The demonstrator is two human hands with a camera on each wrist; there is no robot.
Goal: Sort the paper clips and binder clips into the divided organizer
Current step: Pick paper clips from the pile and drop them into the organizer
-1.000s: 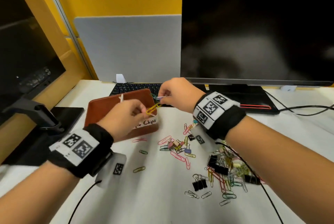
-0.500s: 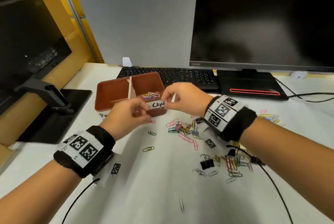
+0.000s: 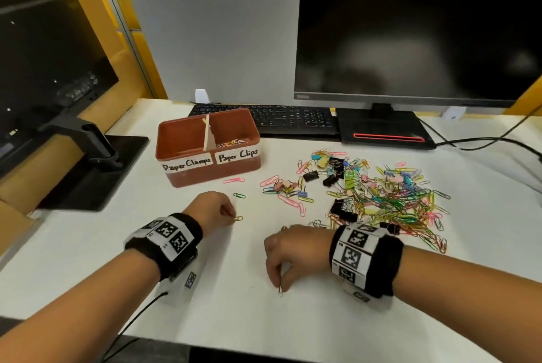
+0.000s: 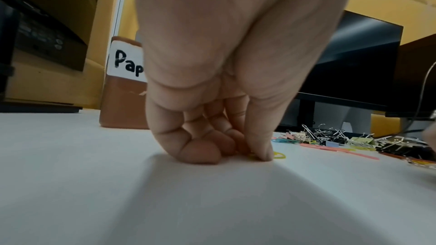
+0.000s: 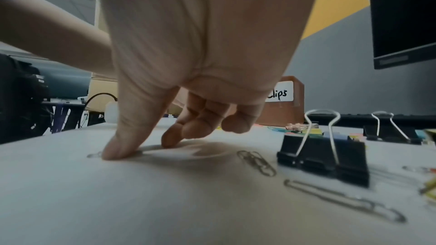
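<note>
The brown divided organizer (image 3: 187,175) stands at the back left, labelled "Paper Clamps" on the left and "Paper Clips" on the right. Some coloured paper clips (image 3: 231,143) lie in its right compartment. A mixed pile of paper clips and binder clips (image 3: 381,195) is spread over the table to the right. My left hand (image 3: 230,214) (image 4: 247,153) is down on the table with curled fingers, pinching a yellow paper clip (image 3: 238,218) (image 4: 279,155). Nearer to me, my right hand (image 3: 278,283) (image 5: 141,150) pinches a silver paper clip (image 3: 280,289) (image 5: 94,155) against the table with thumb and forefinger.
A pink clip (image 3: 233,180) and a green clip (image 3: 239,195) lie loose in front of the organizer. Behind are a keyboard (image 3: 264,119), a monitor (image 3: 410,25) on its base (image 3: 381,134), and cables (image 3: 484,142). A second monitor's stand (image 3: 88,163) sits left. A black binder clip (image 5: 323,157) stands beside my right hand.
Both hands have come back from over the organizer's right compartment and dropped to the table, each now on a single loose clip. The view has tilted down.
</note>
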